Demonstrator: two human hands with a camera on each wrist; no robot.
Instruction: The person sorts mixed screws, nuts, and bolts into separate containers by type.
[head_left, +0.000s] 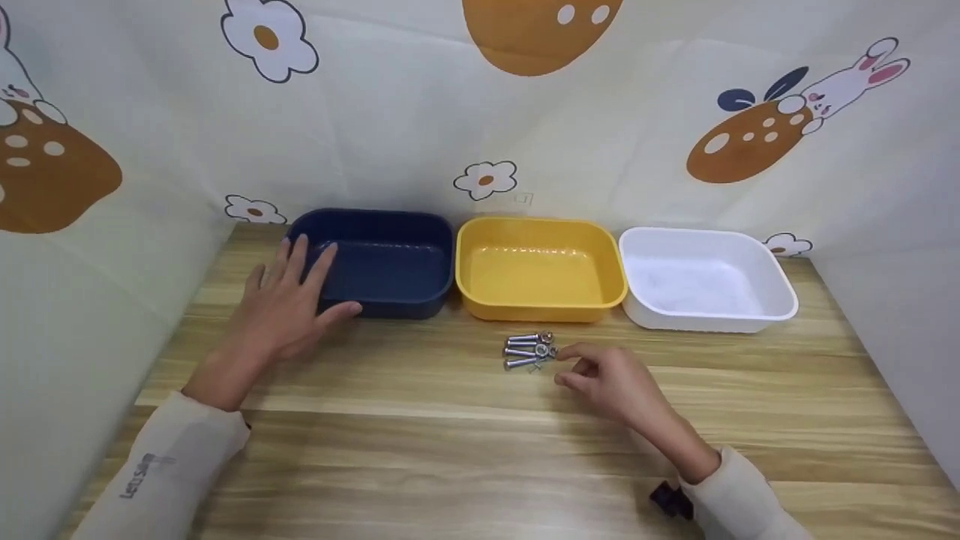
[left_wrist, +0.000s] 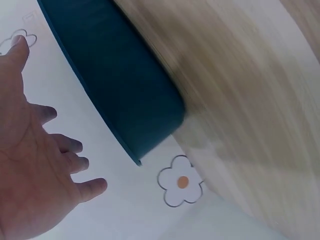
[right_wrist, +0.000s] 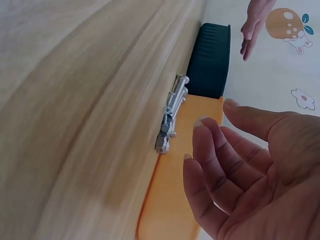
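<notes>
A small pile of metal bolts (head_left: 521, 363) and nuts (head_left: 547, 337) lies on the wooden table, with a small screw (right_wrist: 168, 111) among them. My right hand (head_left: 611, 381) hovers just right of the pile, its fingers loosely bent; the right wrist view shows thumb and fingertips apart and nothing between them. Over the left side of the navy blue bin (head_left: 379, 309) is my left hand (head_left: 281, 319), fingers spread and straight. Whether it touches the rim cannot be told from the head view; the left wrist view shows the hand apart from the bin's outer wall.
Right of the navy bin stand a yellow bin (head_left: 540, 311) and a white bin (head_left: 709, 322), all in a row along the back of the table (head_left: 420, 450). Behind and at the sides hangs a pale printed cloth (head_left: 390, 112). A small black object (head_left: 670, 500) is by the right sleeve.
</notes>
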